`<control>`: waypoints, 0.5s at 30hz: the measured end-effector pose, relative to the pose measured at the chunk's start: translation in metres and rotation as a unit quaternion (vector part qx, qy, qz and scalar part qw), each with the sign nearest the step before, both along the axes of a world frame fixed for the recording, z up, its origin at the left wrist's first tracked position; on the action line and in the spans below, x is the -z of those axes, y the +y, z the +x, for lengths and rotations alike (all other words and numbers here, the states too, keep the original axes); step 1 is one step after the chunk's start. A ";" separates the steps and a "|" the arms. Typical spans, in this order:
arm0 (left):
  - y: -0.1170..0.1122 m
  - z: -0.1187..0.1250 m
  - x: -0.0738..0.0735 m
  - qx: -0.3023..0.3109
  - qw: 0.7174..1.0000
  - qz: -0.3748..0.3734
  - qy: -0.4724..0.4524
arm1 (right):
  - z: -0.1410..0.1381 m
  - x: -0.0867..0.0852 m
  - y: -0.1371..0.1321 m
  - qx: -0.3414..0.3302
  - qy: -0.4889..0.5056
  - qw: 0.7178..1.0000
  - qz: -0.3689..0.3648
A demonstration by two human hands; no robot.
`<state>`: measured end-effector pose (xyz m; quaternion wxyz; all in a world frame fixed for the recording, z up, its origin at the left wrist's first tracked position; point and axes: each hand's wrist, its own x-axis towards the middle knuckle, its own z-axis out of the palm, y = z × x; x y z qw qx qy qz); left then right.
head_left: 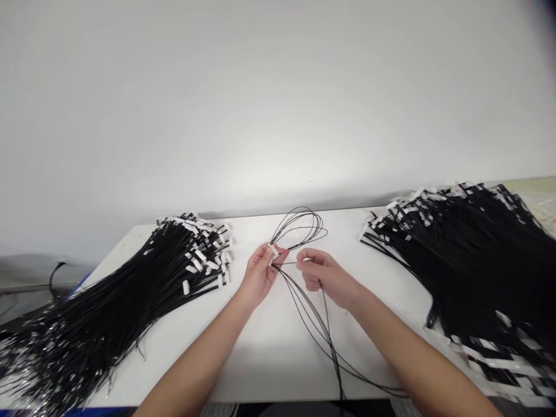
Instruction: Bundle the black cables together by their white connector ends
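Observation:
My left hand (260, 271) is closed in a pinch on a small bunch of thin black wires (304, 227) where their white-tagged ends meet, just above the white table (269, 353). The wires loop away beyond my fingers and trail back toward the table's near edge. My right hand (324, 277) is close beside it, fingers curled and pinching one strand of the same bunch. The two hands are a few centimetres apart at the table's middle.
A large heap of black wires with white tags (143, 289) lies on the left, spilling off the table's left end. A bigger heap (469, 255) fills the right side. A plain white wall stands behind the table.

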<state>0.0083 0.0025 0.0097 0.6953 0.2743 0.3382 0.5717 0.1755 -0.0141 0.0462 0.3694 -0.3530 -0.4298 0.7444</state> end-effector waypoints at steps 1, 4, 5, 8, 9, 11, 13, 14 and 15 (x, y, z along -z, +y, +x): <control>0.001 -0.001 0.000 -0.005 1.000 -0.005 -0.011 | 0.007 -0.006 0.001 -0.008 0.028 1.000 0.013; 0.005 -0.005 0.002 -0.017 0.999 -0.022 -0.034 | 0.027 -0.021 0.004 0.041 0.078 0.995 0.036; 0.006 -0.006 0.002 -0.019 0.999 -0.028 -0.036 | 0.032 -0.024 0.004 0.088 0.074 0.993 0.035; 0.007 -0.008 0.004 -0.012 0.998 -0.039 -0.037 | 0.042 -0.028 0.009 0.231 0.060 0.969 0.057; 0.008 -0.008 0.005 -0.007 0.998 -0.040 -0.036 | 0.044 -0.028 0.011 0.264 0.078 0.958 0.078; 0.007 -0.009 0.005 0.003 0.999 -0.044 -0.032 | 0.045 -0.027 0.017 0.316 0.136 0.931 0.121; 0.007 -0.008 0.006 0.011 0.998 -0.050 -0.019 | 0.045 -0.025 0.021 0.375 0.174 0.899 0.148; 0.007 -0.007 0.005 0.014 0.998 -0.052 -0.011 | 0.044 -0.025 0.023 0.403 0.177 0.884 0.157; 0.006 -0.007 0.005 0.017 0.999 -0.051 -0.003 | 0.043 -0.025 0.024 0.425 0.173 0.874 0.162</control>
